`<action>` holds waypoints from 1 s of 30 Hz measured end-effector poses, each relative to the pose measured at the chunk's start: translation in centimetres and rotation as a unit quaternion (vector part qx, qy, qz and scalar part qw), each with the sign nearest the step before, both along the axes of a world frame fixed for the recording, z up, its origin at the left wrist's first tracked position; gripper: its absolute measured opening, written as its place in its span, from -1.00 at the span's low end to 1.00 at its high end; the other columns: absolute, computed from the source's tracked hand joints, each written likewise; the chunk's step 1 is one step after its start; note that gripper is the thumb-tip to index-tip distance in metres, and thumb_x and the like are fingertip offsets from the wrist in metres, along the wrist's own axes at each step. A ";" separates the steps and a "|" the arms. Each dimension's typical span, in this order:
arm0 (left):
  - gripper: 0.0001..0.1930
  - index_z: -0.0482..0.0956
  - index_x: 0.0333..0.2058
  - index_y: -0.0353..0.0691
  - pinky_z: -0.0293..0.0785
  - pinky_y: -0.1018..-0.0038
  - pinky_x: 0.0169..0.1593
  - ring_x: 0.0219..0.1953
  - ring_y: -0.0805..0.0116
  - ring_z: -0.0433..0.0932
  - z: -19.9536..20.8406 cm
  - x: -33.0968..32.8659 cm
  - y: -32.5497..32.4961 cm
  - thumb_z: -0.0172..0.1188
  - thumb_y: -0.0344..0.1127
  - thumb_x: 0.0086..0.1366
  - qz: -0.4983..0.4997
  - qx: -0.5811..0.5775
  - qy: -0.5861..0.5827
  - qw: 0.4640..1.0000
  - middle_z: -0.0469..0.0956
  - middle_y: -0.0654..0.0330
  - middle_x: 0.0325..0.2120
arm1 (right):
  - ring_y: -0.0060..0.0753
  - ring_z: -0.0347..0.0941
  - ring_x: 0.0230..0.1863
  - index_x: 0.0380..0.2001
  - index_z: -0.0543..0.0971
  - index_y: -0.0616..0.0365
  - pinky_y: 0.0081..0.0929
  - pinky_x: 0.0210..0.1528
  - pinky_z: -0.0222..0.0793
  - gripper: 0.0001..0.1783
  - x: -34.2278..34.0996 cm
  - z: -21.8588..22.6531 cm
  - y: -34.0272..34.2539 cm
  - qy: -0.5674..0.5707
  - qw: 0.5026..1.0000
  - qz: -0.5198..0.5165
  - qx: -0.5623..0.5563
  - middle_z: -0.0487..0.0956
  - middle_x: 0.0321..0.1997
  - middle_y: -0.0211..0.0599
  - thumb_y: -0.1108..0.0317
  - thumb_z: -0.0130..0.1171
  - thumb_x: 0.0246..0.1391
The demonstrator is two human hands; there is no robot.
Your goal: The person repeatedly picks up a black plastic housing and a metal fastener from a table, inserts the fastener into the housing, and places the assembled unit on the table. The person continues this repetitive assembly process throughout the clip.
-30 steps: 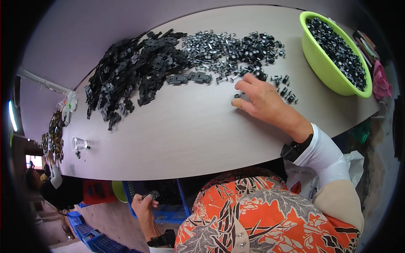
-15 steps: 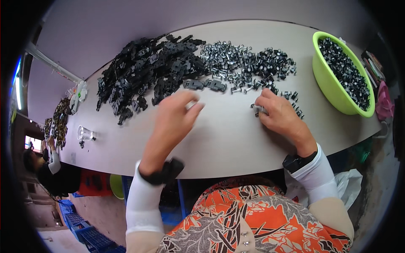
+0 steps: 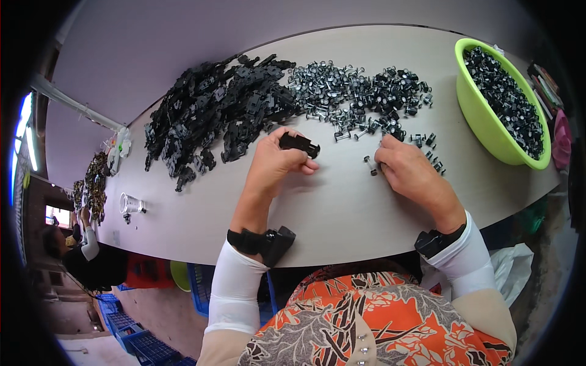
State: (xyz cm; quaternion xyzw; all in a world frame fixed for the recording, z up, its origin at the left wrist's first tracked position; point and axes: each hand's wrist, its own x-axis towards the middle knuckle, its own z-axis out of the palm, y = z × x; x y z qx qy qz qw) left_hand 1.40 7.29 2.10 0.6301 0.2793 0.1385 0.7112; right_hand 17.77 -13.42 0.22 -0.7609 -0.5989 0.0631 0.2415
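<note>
My left hand (image 3: 278,160) is closed on a black toy car chassis (image 3: 299,144), held up over the table. Its fingers wrap the left end, and the underside faces up. Farther right, my right hand (image 3: 412,168) is low at the tabletop with fingers curled together; what they pinch, if anything, is hidden. Just left of those fingertips is a small wheel axle (image 3: 370,166) with dark wheels; whether the fingers touch it I cannot tell. Beyond both hands are a heap of black chassis (image 3: 207,110) and a pile of silver and black wheel axles (image 3: 348,91).
A lime green basin (image 3: 467,104) full of wheel axles stands at the right of the pale table (image 3: 342,219). A clear plastic cup (image 3: 131,203) lies at the left. Beyond it another person (image 3: 88,262) sits by another heap of parts (image 3: 96,183). Blue crates (image 3: 149,348) are on the floor.
My left hand has picked up a chassis; two grey ones lying before the heap no longer show there. The right hand stays near its place, with the wheel axle now visible beside its fingertips.
</note>
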 end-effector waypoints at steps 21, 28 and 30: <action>-0.87 0.44 -0.32 -0.37 0.58 0.56 -0.47 -0.50 0.32 0.62 -1.5 -1.2 -3.6 0.16 -0.47 0.18 -0.108 -0.182 -0.009 0.977 0.57 0.06 -0.41 | -0.04 0.46 -0.25 -0.19 0.44 0.22 -0.27 -0.23 0.40 -0.62 -2.9 3.3 -4.3 -0.004 0.999 0.031 -0.021 0.41 -0.12 -0.14 0.46 0.21 -0.18; -0.86 0.44 -0.31 -0.39 0.58 0.56 -0.48 -0.53 0.33 0.61 -1.5 -1.2 -3.8 0.14 -0.44 0.21 -0.113 -0.174 -0.002 0.978 0.56 0.06 -0.43 | -0.14 0.44 -0.18 -0.36 0.47 0.19 -0.27 -0.24 0.45 -0.77 -4.6 0.7 -0.9 -0.029 0.990 0.132 0.031 0.42 -0.14 -0.20 0.48 0.19 -0.19; -0.86 0.44 -0.31 -0.39 0.57 0.57 -0.50 -0.55 0.34 0.61 -1.5 -1.3 -3.7 0.14 -0.43 0.21 -0.102 -0.176 -0.002 0.979 0.56 0.06 -0.44 | -0.15 0.44 -0.22 -0.43 0.47 0.20 -0.25 -0.27 0.44 -0.84 -4.8 0.2 0.0 -0.031 0.986 0.160 0.030 0.42 -0.22 -0.22 0.49 0.17 -0.19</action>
